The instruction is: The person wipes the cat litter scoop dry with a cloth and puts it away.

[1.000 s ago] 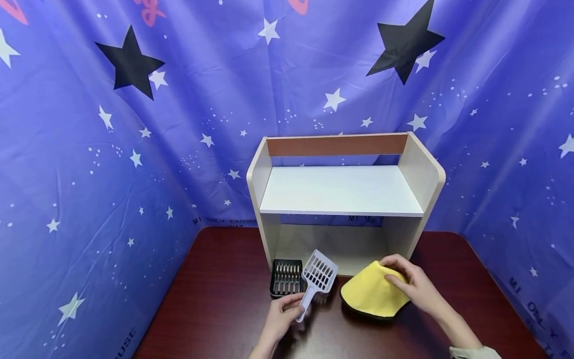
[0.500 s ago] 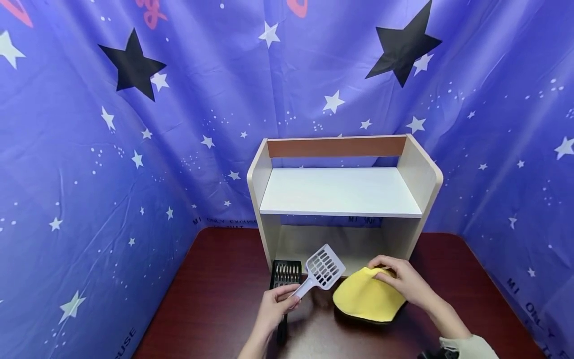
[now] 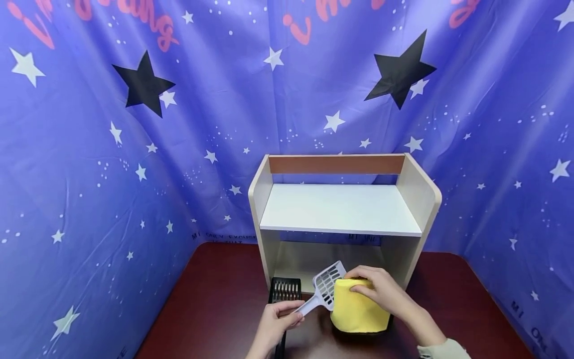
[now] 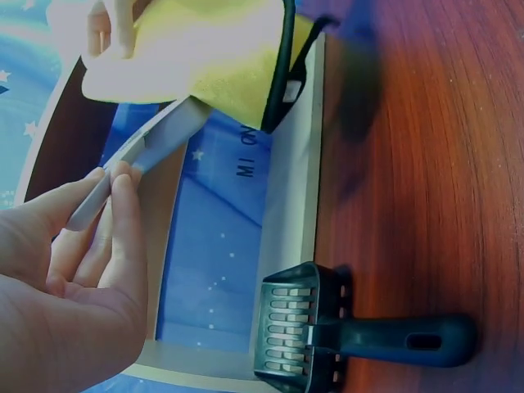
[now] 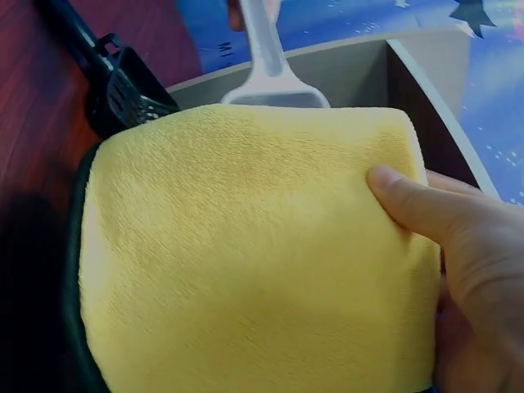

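My left hand (image 3: 274, 323) pinches the handle of a pale grey slotted litter scoop (image 3: 327, 280), its head raised toward the right. The fingertips and thumb lie on either side of the handle in the left wrist view. With my right hand (image 3: 384, 293) I grip the upper edge of a yellow cloth (image 3: 358, 311) with a dark border, thumb on the near face. The cloth hangs down beside the scoop and overlaps part of its head. In the right wrist view, the cloth (image 5: 246, 246) hides most of the scoop's head.
A black slotted scoop (image 4: 393, 337) lies on the dark red table (image 3: 211, 299), left of the cloth and partly behind my left hand. A two-level shelf unit (image 3: 341, 209) stands at the back. Blue star-printed curtains (image 3: 215, 99) surround the table.
My right hand has brought the yellow cloth leftward to the scoop, and it hangs narrower. My left hand has turned the scoop so its head points further right. The head view has tilted up.
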A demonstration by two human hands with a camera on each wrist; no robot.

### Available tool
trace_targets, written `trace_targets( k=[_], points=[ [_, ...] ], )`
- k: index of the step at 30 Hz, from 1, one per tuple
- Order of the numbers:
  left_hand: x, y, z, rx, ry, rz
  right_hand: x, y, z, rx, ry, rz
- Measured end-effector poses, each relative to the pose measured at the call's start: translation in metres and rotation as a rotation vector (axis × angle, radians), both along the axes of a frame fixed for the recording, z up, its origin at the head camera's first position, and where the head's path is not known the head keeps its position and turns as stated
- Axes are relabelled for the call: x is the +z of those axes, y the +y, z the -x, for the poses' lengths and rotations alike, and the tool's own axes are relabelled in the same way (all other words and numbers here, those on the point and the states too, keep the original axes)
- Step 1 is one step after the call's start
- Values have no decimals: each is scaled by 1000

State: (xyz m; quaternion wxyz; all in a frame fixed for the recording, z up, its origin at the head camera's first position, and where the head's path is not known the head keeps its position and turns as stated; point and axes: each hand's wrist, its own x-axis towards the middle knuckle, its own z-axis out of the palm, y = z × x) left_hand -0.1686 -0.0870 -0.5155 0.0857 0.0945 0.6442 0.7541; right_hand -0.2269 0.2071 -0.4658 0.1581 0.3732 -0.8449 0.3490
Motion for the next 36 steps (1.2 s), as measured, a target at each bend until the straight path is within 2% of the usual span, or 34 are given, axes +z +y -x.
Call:
trace_targets(
  k=[4, 8, 14, 19, 24, 28, 32, 36],
  points=[
    [0, 0, -4, -17, 20, 23, -7, -11, 1, -89, 57, -65],
    [2, 2, -6, -26, 51, 60, -11, -20, 3, -142, 159, -108],
    [3, 6, -8, -27, 73, 104, -18, -30, 2, -190, 272, -93],
    [4, 10, -9, -1, 104, 155, -26, -36, -1, -272, 323, -63],
    [4, 12, -15, 27, 119, 203, -35, -43, -5, -350, 351, -46],
    [4, 10, -18, 44, 159, 248, -39, -47, -7, -402, 349, -39],
    [4, 9, -15, 69, 228, 298, -38, -49, -5, -450, 321, -26],
    [1, 8, -12, 73, 265, 323, -36, -48, -4, -503, 267, -18]
  ],
)
